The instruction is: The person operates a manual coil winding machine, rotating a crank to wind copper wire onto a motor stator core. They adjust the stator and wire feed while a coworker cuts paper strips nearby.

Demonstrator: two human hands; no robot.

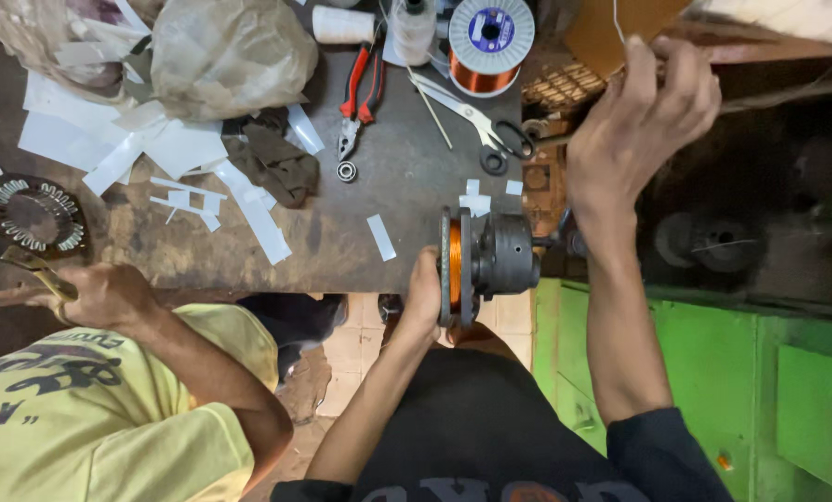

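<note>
Winder (490, 258) sits at the worktop (388, 186) edge, copper coil (454, 265) wound on its former. Your left hand (424, 296) is cupped against the coil side, fingers loosely curled on the flange, not clamped. Your right hand (641, 121) is raised past the winder, closed in a loose fist; it looks to pinch a thin strand near the top, too fine to confirm.

Judgement: winder body is cast metal, heavy and rigid, so grip the flange or housing. The coil is fragile: thin enamelled wire, easily nicked or kinked, and turns can slip off sideways. Steady it by the former's cheeks, never by the turns.

Spool (488, 42), scissors (476, 116) and pliers (358, 98) lie behind. Another person's hand (99, 293) works a stator (34, 216) at the left.
</note>
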